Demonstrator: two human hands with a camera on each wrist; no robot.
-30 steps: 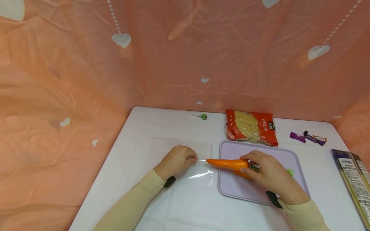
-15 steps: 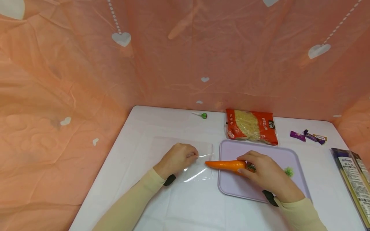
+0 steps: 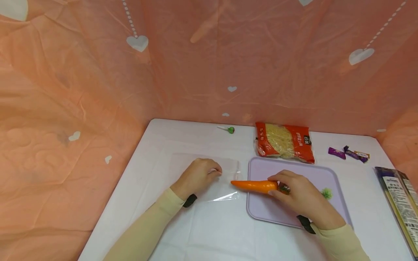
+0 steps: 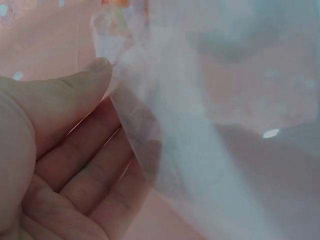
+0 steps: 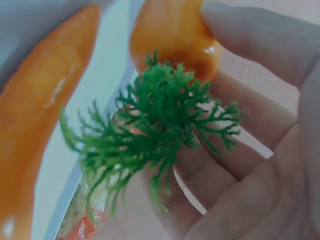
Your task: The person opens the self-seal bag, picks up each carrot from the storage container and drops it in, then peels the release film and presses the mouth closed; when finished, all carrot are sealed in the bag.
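Note:
My left hand [image 3: 198, 177] pinches the edge of a clear plastic bag [image 4: 200, 100] between thumb and fingers; some fingertips show through the film. The bag lies mostly flat on the table in the head view, its opening edge toward the tray. My right hand [image 3: 298, 192] grips a toy-like orange carrot [image 3: 254, 186] near its thick end, with the green leafy top [image 5: 160, 115] toward the palm. The carrot's tip points left, at the bag's edge. A second carrot [image 5: 50, 95] lies on the lilac tray [image 3: 267, 212], mostly hidden by the hand in the head view.
Behind the tray lies a red noodle packet [image 3: 284, 142]. A green lollipop [image 3: 230, 129] is near the back edge. Several small wrapped candies [image 3: 337, 153] lie at the back right. A long dark packet [image 3: 396, 203] stretches along the right edge. Orange cloth surrounds the table.
My right hand has moved slightly left with the carrot, baring a leafy sprig on the tray. My left hand has shifted slightly up, and the bag's edge has moved.

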